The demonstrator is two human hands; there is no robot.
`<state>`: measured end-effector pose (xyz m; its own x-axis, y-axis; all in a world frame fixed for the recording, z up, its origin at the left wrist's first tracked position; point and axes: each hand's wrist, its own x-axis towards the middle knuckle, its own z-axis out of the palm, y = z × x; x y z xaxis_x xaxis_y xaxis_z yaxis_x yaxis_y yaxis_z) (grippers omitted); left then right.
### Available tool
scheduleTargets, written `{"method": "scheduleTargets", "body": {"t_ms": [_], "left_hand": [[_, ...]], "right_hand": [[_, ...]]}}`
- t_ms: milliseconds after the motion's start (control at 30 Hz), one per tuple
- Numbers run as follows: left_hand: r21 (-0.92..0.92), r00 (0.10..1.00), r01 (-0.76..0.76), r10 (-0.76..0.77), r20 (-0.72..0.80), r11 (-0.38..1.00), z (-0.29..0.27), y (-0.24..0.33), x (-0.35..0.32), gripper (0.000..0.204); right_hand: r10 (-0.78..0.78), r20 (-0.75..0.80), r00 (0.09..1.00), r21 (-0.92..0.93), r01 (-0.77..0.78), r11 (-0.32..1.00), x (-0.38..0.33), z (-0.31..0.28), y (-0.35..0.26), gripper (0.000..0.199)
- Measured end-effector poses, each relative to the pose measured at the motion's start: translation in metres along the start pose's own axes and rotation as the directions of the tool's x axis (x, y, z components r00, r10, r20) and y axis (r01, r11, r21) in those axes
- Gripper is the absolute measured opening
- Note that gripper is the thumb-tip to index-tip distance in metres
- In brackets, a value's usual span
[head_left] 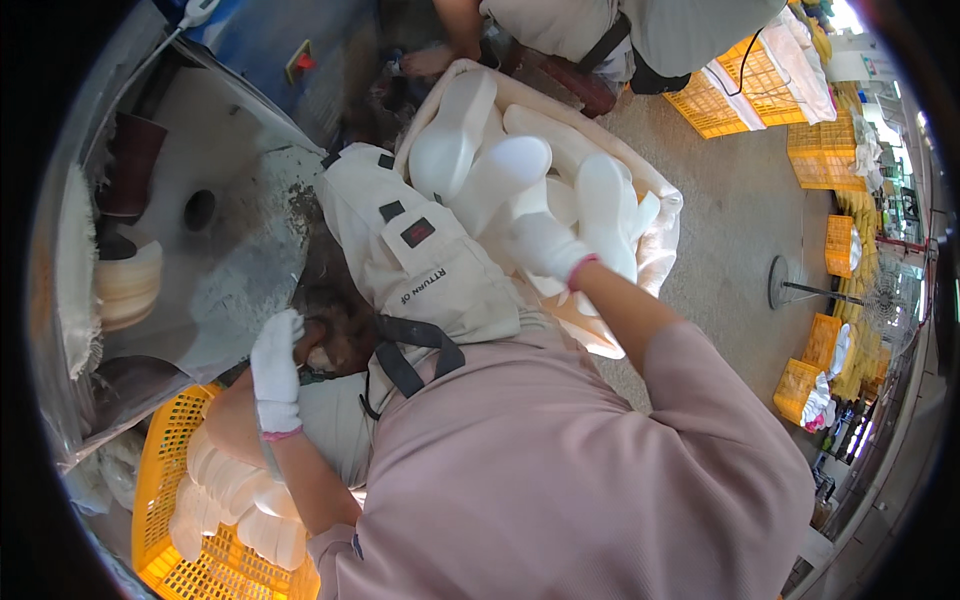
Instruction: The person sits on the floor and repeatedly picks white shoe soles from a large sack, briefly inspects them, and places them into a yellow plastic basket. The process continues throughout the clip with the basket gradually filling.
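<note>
My right hand [545,243], in a white glove, reaches into a cream cloth sack [660,235] full of white moulded shoe soles [480,150] and closes on one of them. My left hand [276,362], also in a white glove, hangs with fingers loosely together above a yellow plastic crate [165,470] that holds more white soles [240,495]. That hand holds nothing. A cream apron with dark straps [420,265] covers my lap between the two hands.
A grey metal machine housing [220,230] with a round hole stands at the left. Another person [620,30] sits beyond the sack. Several yellow crates [820,150] line the concrete floor at the right, near a fan stand [790,285].
</note>
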<state>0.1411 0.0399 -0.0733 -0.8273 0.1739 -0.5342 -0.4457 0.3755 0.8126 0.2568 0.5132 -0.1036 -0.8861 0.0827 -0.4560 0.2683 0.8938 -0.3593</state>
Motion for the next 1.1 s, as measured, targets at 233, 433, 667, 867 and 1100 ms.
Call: {"method": "scheduleTargets", "body": {"t_ms": [233, 433, 667, 867, 1100], "left_hand": [[-0.065, 0.997, -0.065, 0.062, -0.037, 0.996, -0.007, -0.008, 0.027, 0.041], [0.49, 0.952, -0.305, 0.26, 0.16, 0.817, 0.01, -0.013, 0.044, 0.042], [0.439, 0.984, -0.168, 0.121, 0.133, 0.883, 0.022, -0.018, 0.037, 0.047], [0.509, 1.0, -0.002, -0.009, 0.019, 0.861, 0.021, -0.008, 0.033, 0.04], [0.494, 0.836, -0.412, 0.534, -0.131, 0.766, 0.006, 0.025, -0.058, 0.032]], "right_hand": [[0.657, -0.319, 0.683, 0.365, -0.551, 0.75, -0.088, -0.081, 0.121, 0.055], [0.556, -0.191, 0.809, 0.379, -0.462, 0.802, -0.087, 0.058, 0.078, 0.075], [0.412, 0.134, 0.901, -0.155, -0.391, 0.907, -0.027, 0.089, 0.057, 0.06], [0.069, 0.064, 0.996, -0.445, -0.034, 0.895, -0.048, 0.098, 0.067, 0.027], [-0.063, 0.159, 0.985, -0.279, 0.106, 0.954, 0.006, 0.056, 0.061, 0.035]]}}
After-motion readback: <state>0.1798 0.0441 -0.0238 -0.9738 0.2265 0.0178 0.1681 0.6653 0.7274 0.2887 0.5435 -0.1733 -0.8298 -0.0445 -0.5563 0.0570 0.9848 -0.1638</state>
